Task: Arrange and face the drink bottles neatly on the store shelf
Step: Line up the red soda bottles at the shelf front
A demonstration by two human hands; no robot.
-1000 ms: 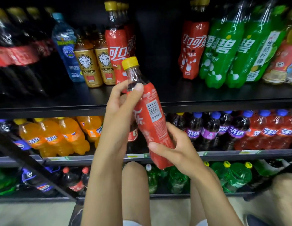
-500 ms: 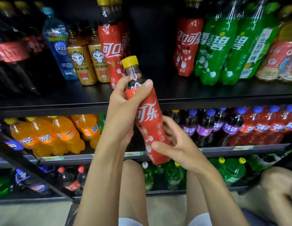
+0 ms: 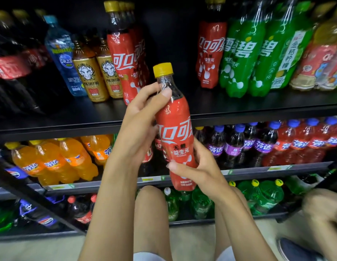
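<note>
Turned since a second ago, the cola bottle (image 3: 175, 132) now shows its main white lettering to the camera where the barcode panel faced out before, and the view has drifted a little closer to the shelving.

Both hands hold the bottle in the air, in front of the front edge of the top shelf (image 3: 211, 104) and touching no shelf. It leans slightly, yellow cap toward the left. The left hand (image 3: 143, 117) is curled round the neck and shoulder, thumb pressed on the clear part just under the cap. The right hand (image 3: 197, 172) cups the lower body, thumb laid across the bottom of the label and fingers wrapped behind.

This looks like the facing step: the label has been brought to the front, and the bottle has yet to be put down. On the top shelf a row of matching cola bottles (image 3: 124, 59) stands at left, a second red cola bottle (image 3: 211, 53) stands beside the green bottles (image 3: 241, 59), and a dark gap lies between them.

The next move probably calls for lifting the bottle over the shelf edge, straightening it upright, and setting it in that gap or in line with a row, without letting the label twist away or nudging the neighbours.
</note>
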